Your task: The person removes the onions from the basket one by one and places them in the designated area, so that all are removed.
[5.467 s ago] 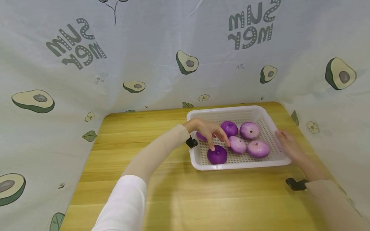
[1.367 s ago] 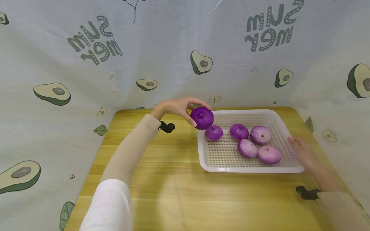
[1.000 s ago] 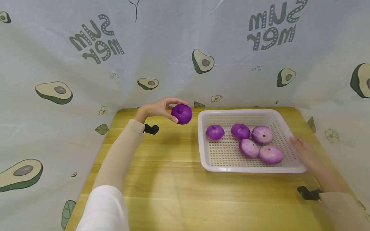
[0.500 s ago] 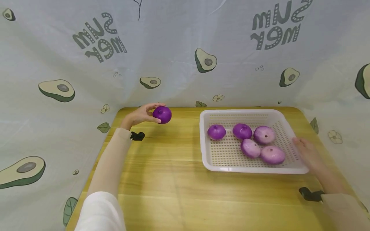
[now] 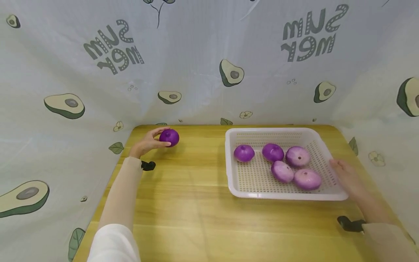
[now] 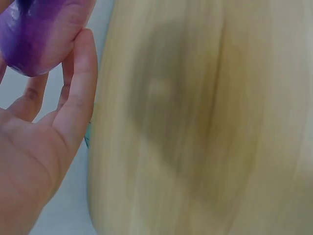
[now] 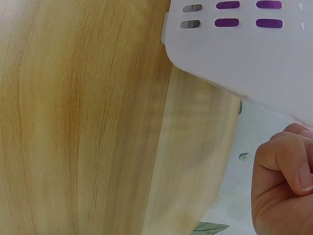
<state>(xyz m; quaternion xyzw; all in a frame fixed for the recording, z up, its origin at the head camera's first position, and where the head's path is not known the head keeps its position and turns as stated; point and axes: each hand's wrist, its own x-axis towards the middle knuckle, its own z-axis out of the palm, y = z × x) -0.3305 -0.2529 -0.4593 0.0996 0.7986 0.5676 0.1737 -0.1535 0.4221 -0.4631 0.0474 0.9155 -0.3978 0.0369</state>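
Note:
My left hand (image 5: 146,143) pinches a dark purple onion (image 5: 172,137) between thumb and fingers, low over the table's back left part. Whether the onion touches the wood I cannot tell. In the left wrist view the same onion (image 6: 46,36) is partly cut off at the top left. A white plastic basket (image 5: 231,171) stands on the right half of the table with several purple onions in it. At its right end my right hand (image 5: 348,178) holds the rim. The right wrist view shows that hand's curled fingers (image 7: 279,161) at the basket's edge; the exact contact is partly out of frame.
The wooden table (image 5: 196,203) has rounded back corners. A pale curtain (image 5: 196,54) with avocado prints hangs behind it and along both sides. In the basket one onion (image 5: 244,153) lies apart at the left, the others grouped toward the right.
My left hand has lifted the dark purple onion from the basket's front left and carried it left, then lowered it toward the table. The right hand has stayed at the basket's right rim.

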